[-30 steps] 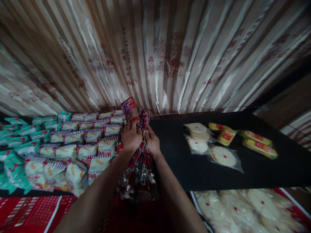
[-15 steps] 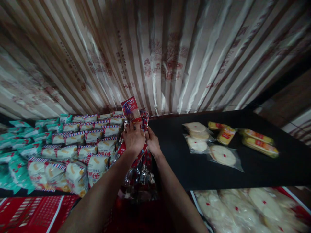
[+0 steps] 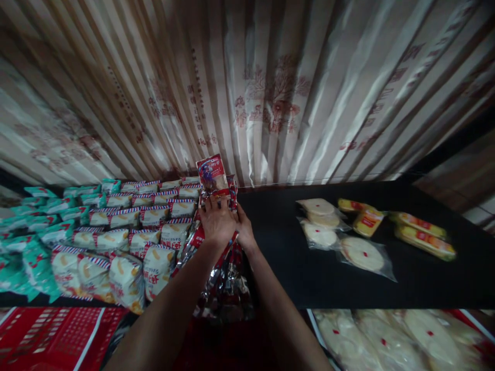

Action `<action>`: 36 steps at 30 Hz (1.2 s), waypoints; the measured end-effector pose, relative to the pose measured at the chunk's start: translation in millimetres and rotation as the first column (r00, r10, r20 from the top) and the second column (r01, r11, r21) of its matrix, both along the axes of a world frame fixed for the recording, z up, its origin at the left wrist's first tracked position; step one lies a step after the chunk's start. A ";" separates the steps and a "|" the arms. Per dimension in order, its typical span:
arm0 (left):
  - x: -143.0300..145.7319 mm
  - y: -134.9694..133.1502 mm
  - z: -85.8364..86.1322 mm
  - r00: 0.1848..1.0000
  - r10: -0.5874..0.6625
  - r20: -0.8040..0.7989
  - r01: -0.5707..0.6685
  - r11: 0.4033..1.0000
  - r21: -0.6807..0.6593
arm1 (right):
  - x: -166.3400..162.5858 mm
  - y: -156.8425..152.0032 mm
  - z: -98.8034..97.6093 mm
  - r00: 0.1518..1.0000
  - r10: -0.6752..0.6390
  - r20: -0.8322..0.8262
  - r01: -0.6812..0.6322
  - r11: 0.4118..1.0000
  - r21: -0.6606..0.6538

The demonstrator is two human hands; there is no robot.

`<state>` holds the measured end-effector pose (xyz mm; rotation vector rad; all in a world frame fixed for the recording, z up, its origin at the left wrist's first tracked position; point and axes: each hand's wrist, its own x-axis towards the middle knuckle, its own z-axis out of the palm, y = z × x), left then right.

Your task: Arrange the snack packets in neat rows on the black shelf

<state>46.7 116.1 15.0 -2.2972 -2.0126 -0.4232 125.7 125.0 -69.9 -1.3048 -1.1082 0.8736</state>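
Note:
Red snack packets [image 3: 232, 268] lie in a pile at the middle of the black table. One red packet with a dark picture [image 3: 213, 176] stands up at the pile's far end. My left hand [image 3: 217, 219] rests on the pile with its fingers spread, just below that packet. Against the pile's right side is my right hand [image 3: 243, 226], its fingers partly hidden behind the left hand and the packets. To the left stand rows of white snack bags [image 3: 158, 268] with striped tops, close beside the pile.
Green bags [image 3: 38, 263] fill the far left. On the right of the black table [image 3: 278, 257] lie round flat breads in clear bags [image 3: 363, 253] and yellow packs [image 3: 425, 234]. A red basket [image 3: 50, 335] and a crate of bagged breads [image 3: 386, 335] stand in front. A curtain [image 3: 263, 93] hangs behind.
The view has shifted slightly, so most things sit a little lower and farther right. My left hand lies flatter with its fingers more spread on the packets; my right hand stays at the pile's side.

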 end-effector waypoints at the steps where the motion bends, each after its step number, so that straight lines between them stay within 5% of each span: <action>1: 0.4 -0.5 0.0 1.000 0.005 0.003 -0.005 1.000 -0.002 | 0.1 -0.2 1.0 1.000 0.010 0.008 -0.010 1.000 0.007; 6: 2.6 -1.9 -3.6 1.000 0.005 -0.027 -0.005 1.000 0.015 | 1.3 -0.2 2.0 0.991 0.053 0.121 -0.057 0.998 0.026; 26: 0.5 -6.0 -3.7 0.995 0.027 -0.092 -0.017 0.995 0.103 | 1.7 -3.5 -3.4 0.942 -0.132 0.310 0.100 0.988 0.118; 36: -1.2 -5.7 -4.6 0.998 0.011 -0.055 -0.007 0.997 0.079 | 7.9 -2.3 -4.6 0.966 -0.013 0.260 -0.012 0.995 0.094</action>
